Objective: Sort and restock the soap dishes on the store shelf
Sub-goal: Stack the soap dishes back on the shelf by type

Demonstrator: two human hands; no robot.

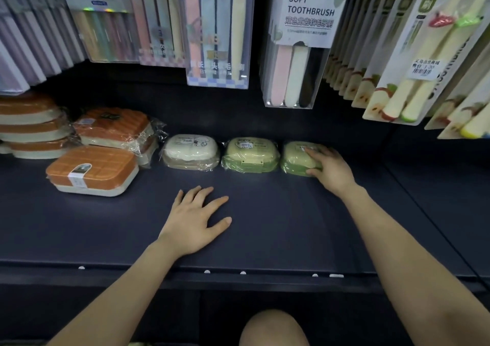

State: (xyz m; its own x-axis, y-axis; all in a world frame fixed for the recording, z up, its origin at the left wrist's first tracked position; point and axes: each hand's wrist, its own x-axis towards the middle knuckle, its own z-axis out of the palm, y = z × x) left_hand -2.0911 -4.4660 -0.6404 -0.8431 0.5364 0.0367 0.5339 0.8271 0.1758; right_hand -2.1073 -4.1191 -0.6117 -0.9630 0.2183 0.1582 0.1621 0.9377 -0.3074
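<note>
Three small wrapped soap dishes stand in a row at the back of the dark shelf (265, 226): a white one (190, 151), a green one (250, 154) and a second green one (298, 158) at the right end. My right hand (330, 168) grips that right green dish, fingers over its top and thumb at its front. My left hand (197, 219) lies flat on the shelf in front of the row, fingers spread, holding nothing. At the left sit orange-lidded soap dishes: one in front (91, 170), a wrapped one (114, 127) behind it, and a stack (29, 125).
Packs of toothbrushes (307, 40) hang on hooks above the shelf, low over the row of dishes. The shelf's front edge (238, 272) runs across below my wrists. My knee (273, 328) shows at the bottom.
</note>
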